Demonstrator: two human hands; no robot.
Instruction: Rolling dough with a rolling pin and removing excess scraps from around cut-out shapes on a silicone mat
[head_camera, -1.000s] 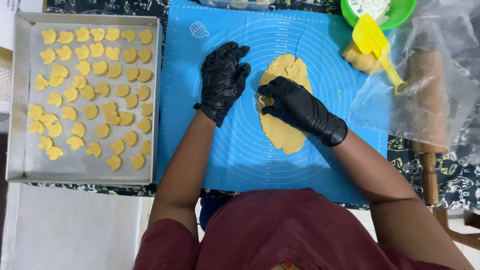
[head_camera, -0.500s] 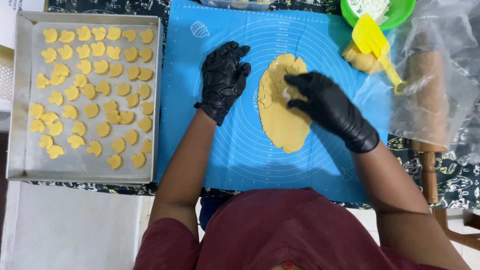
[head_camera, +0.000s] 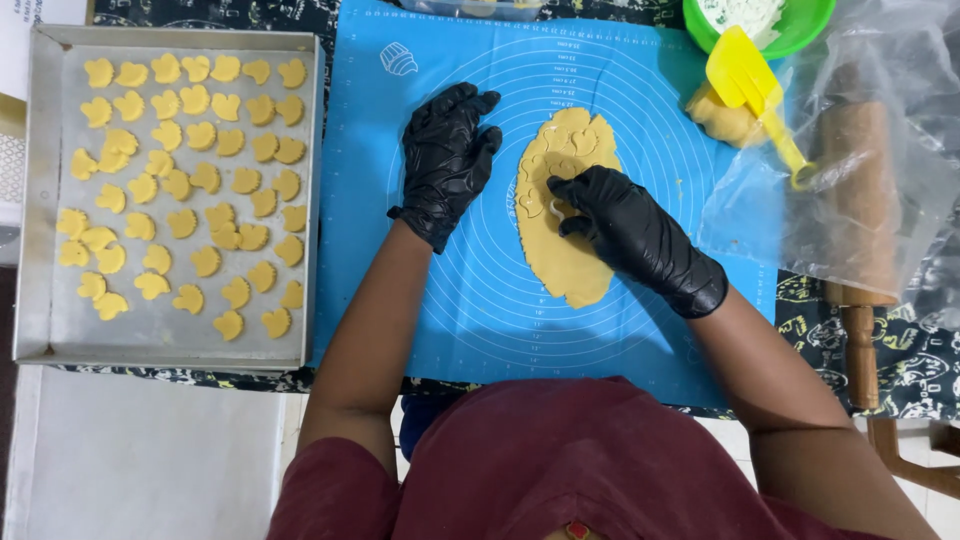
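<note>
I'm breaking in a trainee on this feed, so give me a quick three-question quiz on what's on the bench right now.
1. True or false: the left hand lies flat on the blue mat, off the dough.
2. What does the right hand press into the dough? A) a rolling pin B) a small cutter C) a spatula
3. Where do the cut shapes lie?

Key
1. True.
2. B: the cutter shows only partly under the fingertips; the rolling pin and the yellow spatula lie apart at the right.
3. In rows on the metal tray, left of the mat.
</note>
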